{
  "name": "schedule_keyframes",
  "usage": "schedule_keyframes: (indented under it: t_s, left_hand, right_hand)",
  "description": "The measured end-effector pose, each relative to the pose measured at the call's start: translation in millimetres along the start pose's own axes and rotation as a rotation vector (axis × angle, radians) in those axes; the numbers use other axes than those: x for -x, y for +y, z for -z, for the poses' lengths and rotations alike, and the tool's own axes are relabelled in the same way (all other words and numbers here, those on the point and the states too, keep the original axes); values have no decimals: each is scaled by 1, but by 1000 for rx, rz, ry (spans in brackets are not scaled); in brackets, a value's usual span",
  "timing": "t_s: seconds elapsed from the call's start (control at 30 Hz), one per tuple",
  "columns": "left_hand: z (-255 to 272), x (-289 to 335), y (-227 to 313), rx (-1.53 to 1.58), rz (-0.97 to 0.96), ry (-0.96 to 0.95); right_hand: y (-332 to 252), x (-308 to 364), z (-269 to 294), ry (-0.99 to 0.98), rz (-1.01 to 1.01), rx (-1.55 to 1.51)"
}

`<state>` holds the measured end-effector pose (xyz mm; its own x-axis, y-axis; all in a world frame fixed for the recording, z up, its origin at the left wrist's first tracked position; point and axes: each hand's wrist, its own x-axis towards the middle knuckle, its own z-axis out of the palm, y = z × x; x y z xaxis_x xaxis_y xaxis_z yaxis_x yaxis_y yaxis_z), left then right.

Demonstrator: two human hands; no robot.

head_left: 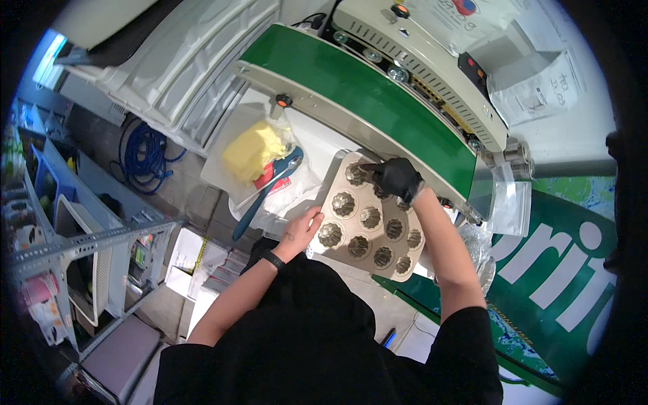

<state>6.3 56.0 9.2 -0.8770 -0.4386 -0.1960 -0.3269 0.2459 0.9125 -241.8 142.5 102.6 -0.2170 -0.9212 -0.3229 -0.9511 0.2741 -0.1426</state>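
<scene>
A beige metal fluted cake pan (383,220) with several ridged cups is tilted in front of my body. My bare left hand (305,227) grips its left edge, thumb on the rim and the other fingers mostly hidden beneath. My right hand (397,179), in a black glove, is over the pan's far side. Its fingers are bent together, with the tips in a cup at the far left corner; whatever they may hold is hidden. Left of the pan, a block of yellow butter (254,150) lies in clear plastic wrap. Beside it rest a blue spatula (251,214) and a metal spoon (286,169).
A sealing machine with a green conveyor belt (364,94) runs just beyond the pan. White plastic trays (196,74) are stacked at the far left. Shelving (94,246) stands to the left, near a coiled blue hose (145,158). A green printed board (547,270) is at right.
</scene>
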Motion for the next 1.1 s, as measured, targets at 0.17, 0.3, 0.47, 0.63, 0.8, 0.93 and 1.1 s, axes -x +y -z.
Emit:
schedule_keyframes:
  t_s: [0.17,0.3,0.47,0.63,0.8,0.93,1.1]
  left_hand:
    - [-1,3,-1,37,-40,57]
    - [-6,4,-6,57,-97,137]
    - [0,8,1,62,-28,116]
    - [-1,8,2,51,-19,116]
    - [-11,6,-11,75,-30,155]
    - [-7,7,-3,42,-8,130]
    - [-8,7,-1,39,-41,192]
  right_hand:
    - [-22,-49,-1,-468,114,441]
    - [-33,-54,10,-490,220,606]
    - [-35,-58,34,-412,205,519]
    - [-31,-62,16,-438,233,545]
    - [-36,-60,11,-448,296,619]
    - [-35,-64,26,-397,293,602]
    - [-32,-66,15,-409,338,561]
